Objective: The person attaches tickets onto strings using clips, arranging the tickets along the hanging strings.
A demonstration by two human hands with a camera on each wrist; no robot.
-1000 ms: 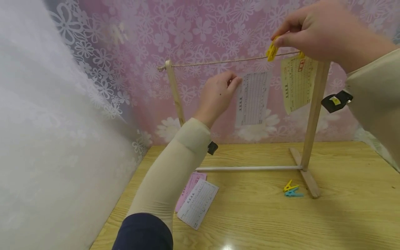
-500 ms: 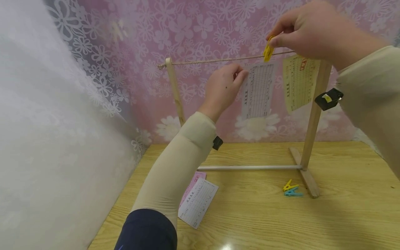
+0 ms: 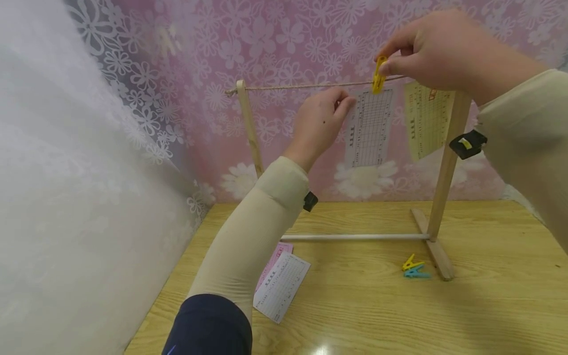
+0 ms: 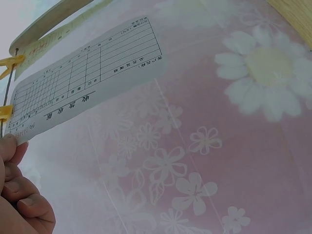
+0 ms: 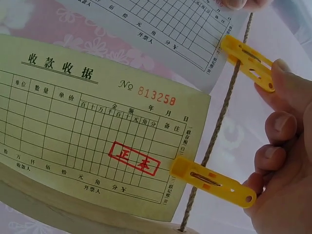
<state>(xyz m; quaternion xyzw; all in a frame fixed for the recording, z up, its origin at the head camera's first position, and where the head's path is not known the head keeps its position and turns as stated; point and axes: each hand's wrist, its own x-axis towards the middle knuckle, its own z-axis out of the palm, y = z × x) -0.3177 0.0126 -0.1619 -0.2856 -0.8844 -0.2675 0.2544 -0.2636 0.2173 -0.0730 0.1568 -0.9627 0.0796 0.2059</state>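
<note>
My left hand [image 3: 319, 121] pinches the upper left corner of a white receipt slip [image 3: 370, 133], held up against a rope [image 3: 293, 88]. With thumb and finger, my right hand [image 3: 448, 54] grips a yellow clothespin [image 3: 378, 79]. In the right wrist view this clothespin's jaws stand over the rope and the white slip's top edge. To the right hangs a yellow receipt slip [image 3: 428, 123], fixed to the rope by another yellow clothespin [image 5: 209, 181], which the right hand hides in the head view.
The rope runs between wooden posts [image 3: 443, 182] joined low down by a white rod [image 3: 355, 237]. On the table [image 3: 355, 305] lie a pink slip [image 3: 272, 264], a white slip [image 3: 282, 288], a yellow clothespin [image 3: 411, 264] and a blue clothespin [image 3: 417, 272]. A floral curtain [image 3: 288, 44] hangs behind.
The left hand has brought the white slip up and right to the rope. The right hand has moved slightly left, and its clothespin now sits over the rope and the slip's top edge.
</note>
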